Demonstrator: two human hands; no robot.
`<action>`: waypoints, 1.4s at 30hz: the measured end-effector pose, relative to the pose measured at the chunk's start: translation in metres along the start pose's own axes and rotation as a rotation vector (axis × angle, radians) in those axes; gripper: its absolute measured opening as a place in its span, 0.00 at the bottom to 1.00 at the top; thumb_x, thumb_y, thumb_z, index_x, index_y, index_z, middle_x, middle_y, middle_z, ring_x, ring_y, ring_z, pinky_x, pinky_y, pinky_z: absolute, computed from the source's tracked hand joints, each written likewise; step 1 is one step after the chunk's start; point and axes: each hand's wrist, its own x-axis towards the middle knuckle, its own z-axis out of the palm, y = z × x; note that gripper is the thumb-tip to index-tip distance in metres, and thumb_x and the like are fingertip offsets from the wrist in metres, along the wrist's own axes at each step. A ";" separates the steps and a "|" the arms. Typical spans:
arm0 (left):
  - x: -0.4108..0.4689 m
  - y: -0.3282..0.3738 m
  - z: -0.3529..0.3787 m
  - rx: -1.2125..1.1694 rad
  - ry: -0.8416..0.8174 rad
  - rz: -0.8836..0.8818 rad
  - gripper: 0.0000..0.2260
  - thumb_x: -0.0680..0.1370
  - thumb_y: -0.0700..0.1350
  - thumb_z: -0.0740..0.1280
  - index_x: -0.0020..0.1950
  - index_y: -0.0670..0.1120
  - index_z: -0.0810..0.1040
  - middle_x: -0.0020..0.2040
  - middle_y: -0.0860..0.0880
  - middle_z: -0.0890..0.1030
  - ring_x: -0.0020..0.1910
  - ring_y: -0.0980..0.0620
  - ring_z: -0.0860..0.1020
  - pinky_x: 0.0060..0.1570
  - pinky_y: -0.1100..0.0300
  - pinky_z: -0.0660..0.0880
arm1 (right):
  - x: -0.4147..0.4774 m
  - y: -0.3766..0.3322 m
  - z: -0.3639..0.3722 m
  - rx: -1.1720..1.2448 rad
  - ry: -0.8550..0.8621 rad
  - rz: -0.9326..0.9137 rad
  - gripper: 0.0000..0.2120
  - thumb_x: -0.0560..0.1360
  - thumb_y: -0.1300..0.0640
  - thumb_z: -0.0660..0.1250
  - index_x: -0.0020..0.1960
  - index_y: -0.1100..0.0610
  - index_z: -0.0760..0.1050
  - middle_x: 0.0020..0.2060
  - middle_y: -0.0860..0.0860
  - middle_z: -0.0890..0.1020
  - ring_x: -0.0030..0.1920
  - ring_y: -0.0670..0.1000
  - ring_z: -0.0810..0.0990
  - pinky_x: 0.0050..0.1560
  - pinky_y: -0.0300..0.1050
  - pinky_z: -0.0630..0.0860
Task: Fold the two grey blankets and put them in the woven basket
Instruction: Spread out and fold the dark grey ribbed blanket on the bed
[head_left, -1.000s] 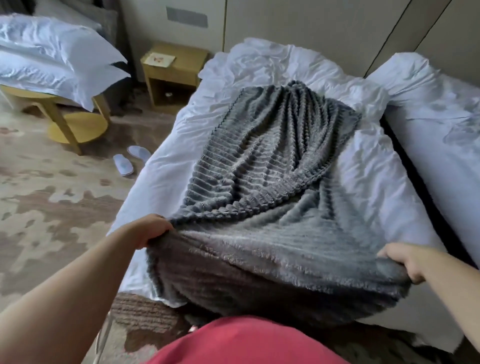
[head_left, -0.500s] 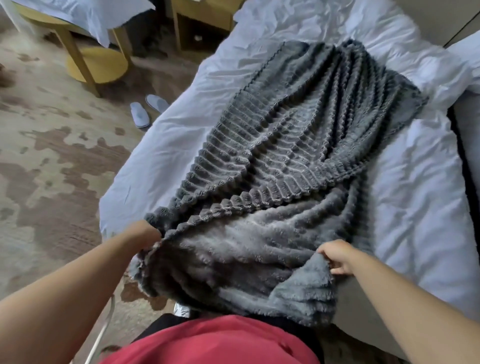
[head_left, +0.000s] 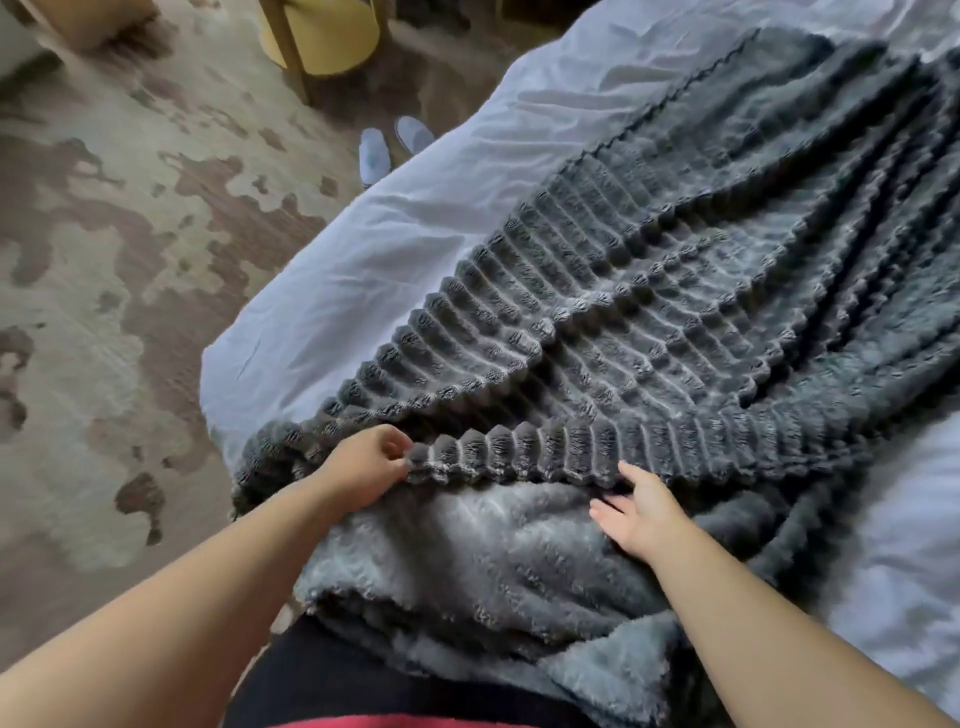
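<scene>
A grey ribbed blanket (head_left: 649, 291) lies spread over the white bed, its fluffy underside (head_left: 483, 561) turned up along the near end and hanging over the bed's foot. My left hand (head_left: 363, 462) pinches the ribbed edge at its left end. My right hand (head_left: 636, 512) rests flat with fingers apart on the fluffy side, just below the same ribbed edge. I see only one blanket; no woven basket is in view.
The white bed sheet (head_left: 395, 249) shows to the left of the blanket and at the right edge. A pair of pale slippers (head_left: 392, 148) lies on the patterned carpet (head_left: 104, 260) beside the bed. A yellow stool (head_left: 322, 36) stands beyond them.
My view has tilted down and closer. My right hand let go of the fluffy corner and now lies open on the blanket. My left hand moved inward along the ribbed edge.
</scene>
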 end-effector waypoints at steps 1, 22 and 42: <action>0.003 0.002 0.009 0.017 -0.001 -0.009 0.13 0.74 0.47 0.70 0.59 0.49 0.78 0.56 0.48 0.82 0.56 0.49 0.79 0.54 0.61 0.72 | 0.010 -0.004 -0.001 0.082 -0.024 -0.004 0.17 0.80 0.52 0.61 0.67 0.56 0.69 0.71 0.59 0.67 0.69 0.60 0.69 0.68 0.53 0.67; 0.076 -0.009 -0.067 -0.032 0.349 -0.026 0.07 0.79 0.45 0.62 0.47 0.44 0.78 0.48 0.41 0.82 0.48 0.41 0.78 0.42 0.55 0.69 | -0.039 -0.157 0.257 -0.202 0.114 -0.777 0.19 0.75 0.57 0.67 0.63 0.61 0.68 0.51 0.53 0.77 0.46 0.52 0.75 0.47 0.44 0.71; 0.225 0.132 -0.038 -0.134 -0.004 0.049 0.15 0.70 0.59 0.73 0.42 0.50 0.75 0.42 0.44 0.76 0.39 0.47 0.75 0.40 0.56 0.70 | 0.058 -0.092 -0.150 -0.292 0.776 -0.221 0.16 0.77 0.55 0.65 0.60 0.64 0.76 0.60 0.61 0.78 0.56 0.61 0.76 0.56 0.53 0.73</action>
